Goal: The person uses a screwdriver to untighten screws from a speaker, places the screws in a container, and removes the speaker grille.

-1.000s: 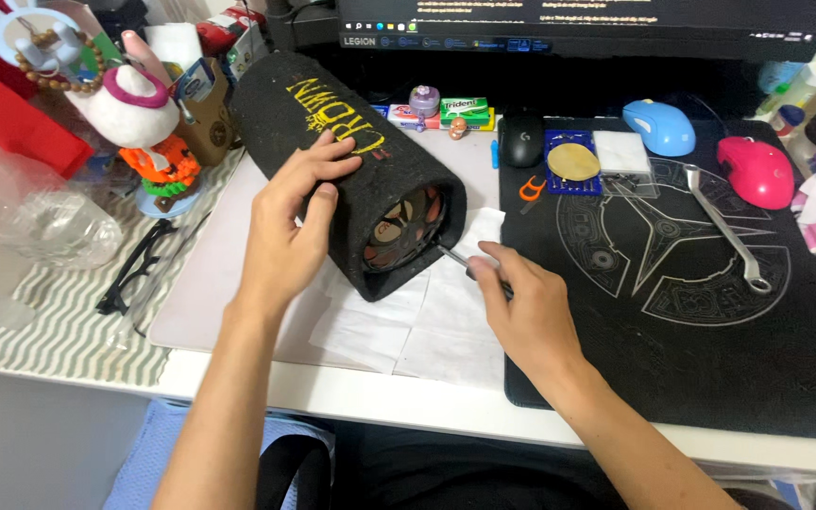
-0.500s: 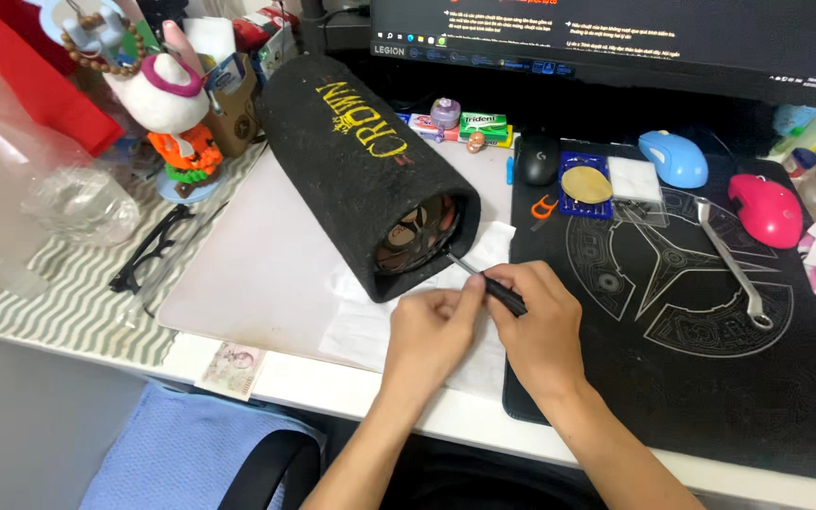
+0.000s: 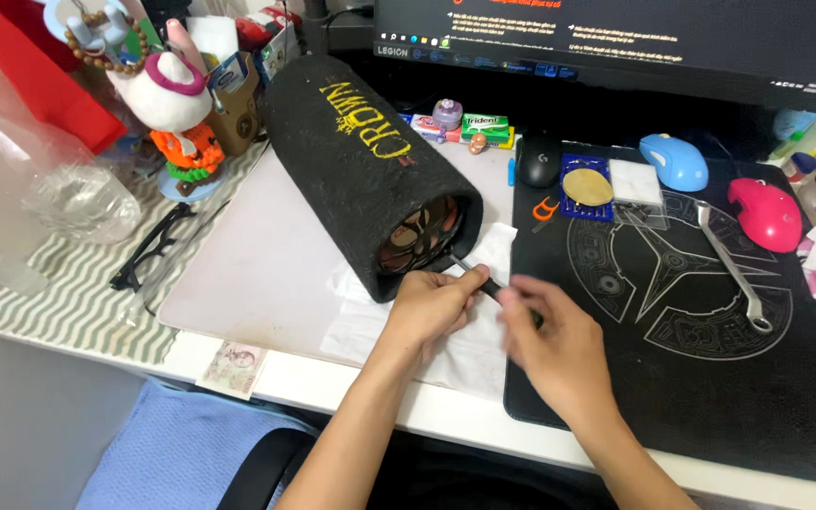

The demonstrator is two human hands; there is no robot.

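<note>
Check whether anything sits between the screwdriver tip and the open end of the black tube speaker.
Nothing visible does. The screwdriver, held by the left hand and right hand, points straight at the tube speaker opening over bare white paper.

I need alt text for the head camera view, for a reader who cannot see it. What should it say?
Two bare hands meet at the open end of a black tube speaker lying on a desk: the left hand and right hand both grip a black-handled screwdriver pointing into the speaker. A wrench and three mice lie on a black mat to the right.
</note>
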